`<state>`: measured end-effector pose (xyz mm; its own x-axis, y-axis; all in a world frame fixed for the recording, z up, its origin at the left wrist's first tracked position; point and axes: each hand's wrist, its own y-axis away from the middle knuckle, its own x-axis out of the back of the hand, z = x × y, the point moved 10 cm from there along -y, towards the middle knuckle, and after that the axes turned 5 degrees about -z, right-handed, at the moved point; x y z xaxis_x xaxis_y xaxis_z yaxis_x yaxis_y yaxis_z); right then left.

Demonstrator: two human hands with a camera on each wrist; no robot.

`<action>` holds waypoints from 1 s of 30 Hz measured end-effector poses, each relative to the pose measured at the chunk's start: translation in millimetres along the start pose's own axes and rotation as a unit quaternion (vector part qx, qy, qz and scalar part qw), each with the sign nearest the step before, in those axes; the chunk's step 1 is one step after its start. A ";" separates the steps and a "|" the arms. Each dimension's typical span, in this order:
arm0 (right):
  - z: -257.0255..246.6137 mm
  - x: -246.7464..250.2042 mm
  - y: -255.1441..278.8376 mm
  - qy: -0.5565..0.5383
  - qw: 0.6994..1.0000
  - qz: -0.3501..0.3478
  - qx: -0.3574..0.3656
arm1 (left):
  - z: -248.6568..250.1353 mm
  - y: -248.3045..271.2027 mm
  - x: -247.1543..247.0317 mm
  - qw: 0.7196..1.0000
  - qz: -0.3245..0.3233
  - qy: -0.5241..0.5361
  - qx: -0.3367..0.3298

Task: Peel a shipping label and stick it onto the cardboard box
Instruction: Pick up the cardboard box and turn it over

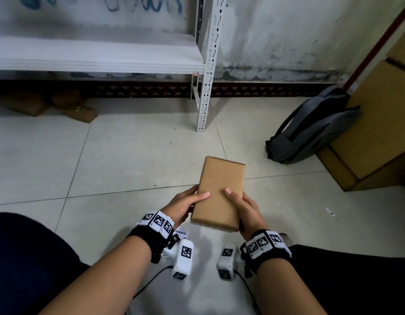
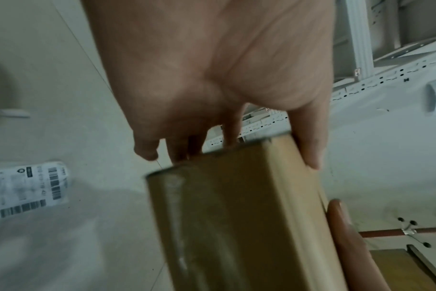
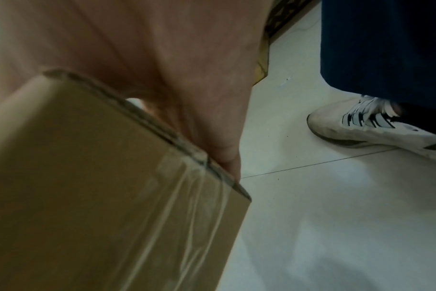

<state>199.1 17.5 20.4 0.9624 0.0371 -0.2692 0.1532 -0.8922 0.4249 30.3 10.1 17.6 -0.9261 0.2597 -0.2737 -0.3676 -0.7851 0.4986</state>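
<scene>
While both hands hold it above the tiled floor [image 1: 128,160], the cardboard box [image 1: 219,192] sits at centre, long axis toward 12 o'clock; left hand [image 1: 183,205] clamps its 9 o'clock edge, thumb on top, fingers beneath; right hand [image 1: 244,212] clamps the 3 o'clock edge likewise; clear tape [image 3: 194,206] crosses the underside; shipping label [image 2: 25,191] lies on the floor, apparently unpeeled, near the left wrist; backpack [image 1: 310,130] at 2 o'clock.
</scene>
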 end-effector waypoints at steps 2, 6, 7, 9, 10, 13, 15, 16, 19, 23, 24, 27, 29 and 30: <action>1.7 -7.4 3.2 0.036 0.999 -0.011 -0.013 | 2.9 0.9 5.0 0.999 0.042 0.007 -0.010; 0.2 -1.8 -4.7 0.160 0.985 0.064 0.014 | 2.3 7.3 22.2 0.986 0.147 -0.069 -0.026; 2.5 0.4 -7.5 0.169 0.983 0.075 0.016 | -1.3 7.6 21.3 0.985 0.149 -0.085 -0.020; 4.0 1.7 -9.0 0.174 0.981 0.080 0.014 | -10.6 4.5 20.3 0.985 0.152 -0.088 -0.006; 4.0 2.6 -8.9 0.169 0.983 0.074 0.018 | -12.5 3.9 20.5 0.984 0.156 -0.085 -0.001; 5.9 9.5 -8.3 0.113 0.991 0.075 0.016 | -16.8 1.4 22.3 0.987 0.147 -0.053 0.023; 19.2 13.3 -10.2 0.088 0.993 0.073 -0.036 | -22.8 -1.3 13.8 0.995 0.090 -0.002 0.048; 28.4 15.7 -13.3 0.084 0.992 0.076 -0.063 | -25.6 -3.0 9.9 0.996 0.067 0.031 0.055; 38.6 21.5 -19.2 0.112 0.989 0.087 -0.051 | -25.6 -17.4 12.3 0.995 0.052 0.090 0.001; 37.0 29.9 -14.7 0.139 0.982 0.130 0.000 | -42.3 -31.6 18.7 0.996 0.069 0.051 -0.005; 39.7 33.2 -14.3 0.143 0.980 0.136 -0.002 | -50.9 -36.3 24.1 0.996 0.080 0.039 0.004; 55.1 55.2 -15.7 0.156 0.970 0.186 -0.006 | -74.4 -44.9 48.4 0.986 0.161 -0.020 0.044; 69.0 72.1 -22.2 0.165 0.960 0.224 -0.019 | -94.6 -58.1 61.2 0.977 0.200 -0.023 0.068; 78.0 79.2 -28.2 0.165 0.958 0.234 -0.030 | -106.0 -68.5 62.2 0.976 0.204 -0.014 0.079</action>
<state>253.5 10.5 -80.3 0.9458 -0.2111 0.2467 -0.3090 -0.8188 0.4839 6.9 20.4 -120.8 -0.9992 -0.0396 -0.0049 0.0257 -0.7310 0.6819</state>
